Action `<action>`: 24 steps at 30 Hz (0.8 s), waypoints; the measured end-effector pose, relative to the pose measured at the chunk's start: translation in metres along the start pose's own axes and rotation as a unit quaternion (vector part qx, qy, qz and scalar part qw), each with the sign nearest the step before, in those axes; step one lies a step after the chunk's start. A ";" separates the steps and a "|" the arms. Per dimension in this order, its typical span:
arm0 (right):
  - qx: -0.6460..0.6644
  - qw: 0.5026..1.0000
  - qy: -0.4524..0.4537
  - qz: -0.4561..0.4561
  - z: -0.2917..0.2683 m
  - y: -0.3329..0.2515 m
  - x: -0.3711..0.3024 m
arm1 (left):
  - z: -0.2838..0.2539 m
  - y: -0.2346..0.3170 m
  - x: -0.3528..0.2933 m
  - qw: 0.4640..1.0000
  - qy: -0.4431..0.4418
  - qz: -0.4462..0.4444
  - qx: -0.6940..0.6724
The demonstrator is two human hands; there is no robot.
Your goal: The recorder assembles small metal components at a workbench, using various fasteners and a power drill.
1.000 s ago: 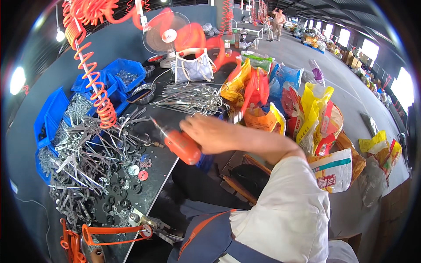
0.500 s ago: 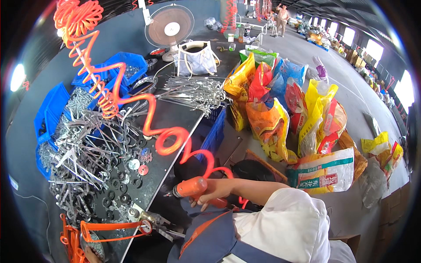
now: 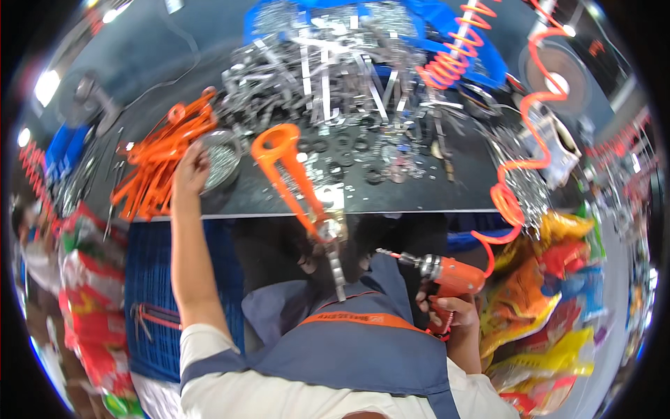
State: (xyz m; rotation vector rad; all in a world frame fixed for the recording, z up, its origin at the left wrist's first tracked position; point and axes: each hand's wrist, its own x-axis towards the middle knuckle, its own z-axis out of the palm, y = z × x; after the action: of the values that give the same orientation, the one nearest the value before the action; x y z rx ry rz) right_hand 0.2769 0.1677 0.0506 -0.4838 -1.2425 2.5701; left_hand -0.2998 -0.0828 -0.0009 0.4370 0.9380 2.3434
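Note:
My right hand point(image 3: 453, 312) is wrapped round the grip of a red air screwdriver point(image 3: 457, 276), held below the table's front edge with its bit pointing left. An orange coiled hose point(image 3: 508, 202) runs up from the tool. At the left, my left hand point(image 3: 191, 170) is over the near rim of a round dish of small screws point(image 3: 225, 164). Its fingers are curled together; what they pinch, if anything, is too small to tell. Between the hands, an orange loop-shaped frame point(image 3: 283, 167) with a metal end point(image 3: 333, 244) juts over the table edge towards my apron.
A pile of orange frames point(image 3: 157, 185) lies left of the dish. Loose metal rods point(image 3: 314, 77) are heaped at the back, before blue bins point(image 3: 457, 31). Black rings point(image 3: 342, 155) lie on the table point(image 3: 279, 204). Colourful sacks point(image 3: 530, 300) stand right; a blue crate point(image 3: 150, 279) sits left.
The view has swung left, bringing the table's front edge level and my left arm into sight. My left hand is still by the screw dish, and my right still holds the air screwdriver.

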 end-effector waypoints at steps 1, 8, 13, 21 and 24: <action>-0.003 1.000 -0.002 0.001 -0.003 0.000 0.004 | 0.038 -0.007 -0.017 0.999 0.030 0.015 -0.007; -0.021 0.998 -0.051 0.006 0.014 -0.014 0.047 | 0.129 -0.070 -0.144 0.974 0.058 -0.044 -0.214; -0.111 0.988 -0.105 -0.002 0.043 -0.014 0.062 | 0.187 -0.121 -0.199 0.926 -0.013 -0.225 -0.302; -0.098 0.978 -0.185 -0.004 0.043 -0.007 0.073 | 0.202 -0.132 -0.202 0.955 -0.035 -0.208 -0.211; -0.097 0.975 -0.197 -0.020 0.039 -0.006 0.068 | 0.209 -0.135 -0.203 0.961 -0.032 -0.206 -0.182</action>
State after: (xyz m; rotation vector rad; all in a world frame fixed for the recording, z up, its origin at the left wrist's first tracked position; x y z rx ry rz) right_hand 0.1997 0.1687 0.0653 0.0255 -1.6224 2.6034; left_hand 0.0127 -0.0191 0.0326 0.1477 0.4893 2.0405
